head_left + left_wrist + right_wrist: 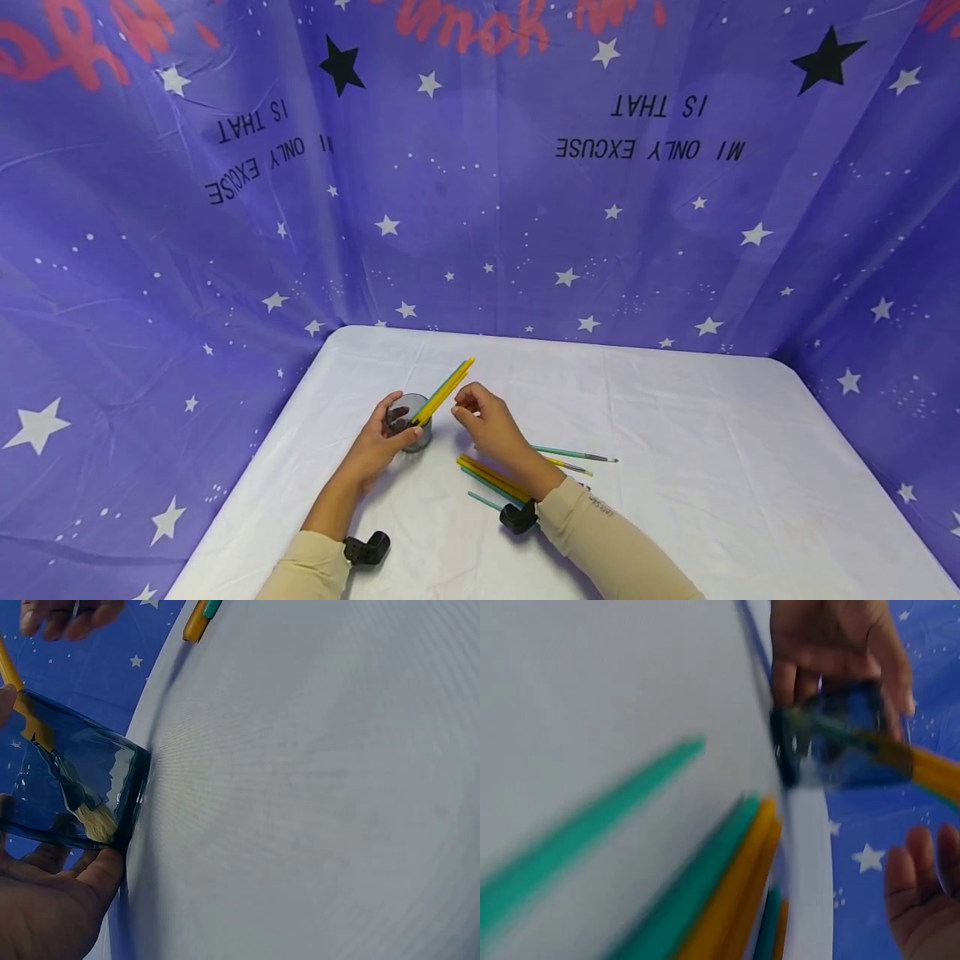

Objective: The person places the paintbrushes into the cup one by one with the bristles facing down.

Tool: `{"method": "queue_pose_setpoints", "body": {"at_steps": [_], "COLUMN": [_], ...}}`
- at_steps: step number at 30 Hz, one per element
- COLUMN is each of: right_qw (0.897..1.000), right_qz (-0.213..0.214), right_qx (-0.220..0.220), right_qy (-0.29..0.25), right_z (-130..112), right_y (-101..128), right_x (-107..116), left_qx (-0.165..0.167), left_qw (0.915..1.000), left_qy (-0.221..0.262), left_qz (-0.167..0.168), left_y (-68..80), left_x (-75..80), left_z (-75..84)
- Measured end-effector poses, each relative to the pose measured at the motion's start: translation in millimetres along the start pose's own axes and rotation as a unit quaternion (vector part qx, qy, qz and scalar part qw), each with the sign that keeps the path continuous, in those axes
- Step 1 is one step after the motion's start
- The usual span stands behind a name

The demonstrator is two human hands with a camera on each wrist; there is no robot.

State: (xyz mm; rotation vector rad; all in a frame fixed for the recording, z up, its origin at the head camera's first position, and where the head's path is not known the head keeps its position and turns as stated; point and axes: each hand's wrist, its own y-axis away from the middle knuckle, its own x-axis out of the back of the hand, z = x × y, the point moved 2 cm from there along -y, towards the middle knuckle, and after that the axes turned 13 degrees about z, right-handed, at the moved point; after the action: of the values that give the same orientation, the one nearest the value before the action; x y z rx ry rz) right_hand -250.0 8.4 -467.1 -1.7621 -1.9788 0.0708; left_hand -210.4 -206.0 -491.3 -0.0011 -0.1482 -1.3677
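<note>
At six o'clock in the head view, the right arm (pixel 543 477) partly hides loose brushes (pixel 491 476); the sleeve's print (pixel 602 506) is unreadably small. The left wrist view crops the glass (pixel 90 769) at nine, the right hand (pixel 73 610) at ten-thirty. The right wrist view blurs those brushes at seven.

Cup (pixel 421 441): lower centre of frame
Tilted brushes (pixel 444 397): in cup
Loose brushes (pixel 493 479): on table (pixel 712 450), right of cup
Curtain (pixel 495 196): behind table
</note>
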Motion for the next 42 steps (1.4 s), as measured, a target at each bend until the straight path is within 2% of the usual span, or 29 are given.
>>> {"method": "queue_pose_setpoints", "body": {"at_steps": [5, 9, 13, 20, 25, 27, 34, 39, 42], "right_qw": [0.995, 0.982, 0.964, 0.921, 0.902, 0.898, 0.896, 0.888, 0.887], "right_qz": [-0.073, -0.129, -0.174, -0.244, -0.271, -0.278, -0.287, -0.296, -0.299], "right_qx": [0.035, 0.057, 0.077, 0.107, 0.112, 0.115, 0.117, 0.12, 0.117], "right_qy": [0.064, 0.125, 0.187, 0.284, 0.318, 0.321, 0.319, 0.332, 0.331], "right_z": [8.2, 12.2, 14.9, 24.8, 30.3, 31.8, 35.7, 36.6, 35.3], "right_y": [-3.3, -7.1, -9.4, -8.2, -6.3, -5.8, -7.1, -8.1, -8.2], "right_x": [17.6, 31.9, 44.6, 58.2, 61.9, 62.4, 62.3, 60.8, 60.6], "left_qx": [0.0, 0.003, 0.004, 0.005, 0.009, 0.008, 0.008, 0.011, 0.011], "left_qw": [0.9999, 0.9999, 1.0, 1.0, 0.9999, 0.9999, 0.9999, 0.9998, 0.9998], "left_qy": [0.008, 0.008, 0.003, 0.002, 0.005, 0.006, 0.01, 0.011, 0.011], "left_qz": [-0.009, -0.011, -0.006, -0.006, -0.005, -0.005, -0.007, -0.009, -0.01], "left_y": [0.3, 1.1, 1.3, 0.0, -0.4, -0.8, -1.7, -1.0, -0.4], "left_x": [-0.8, 0.0, 0.9, 0.9, 0.5, 0.3, -0.5, -0.5, -0.3], "left_z": [1.5, 1.7, 1.7, 0.2, -0.2, -0.3, -2.5, -0.6, 0.4]}}
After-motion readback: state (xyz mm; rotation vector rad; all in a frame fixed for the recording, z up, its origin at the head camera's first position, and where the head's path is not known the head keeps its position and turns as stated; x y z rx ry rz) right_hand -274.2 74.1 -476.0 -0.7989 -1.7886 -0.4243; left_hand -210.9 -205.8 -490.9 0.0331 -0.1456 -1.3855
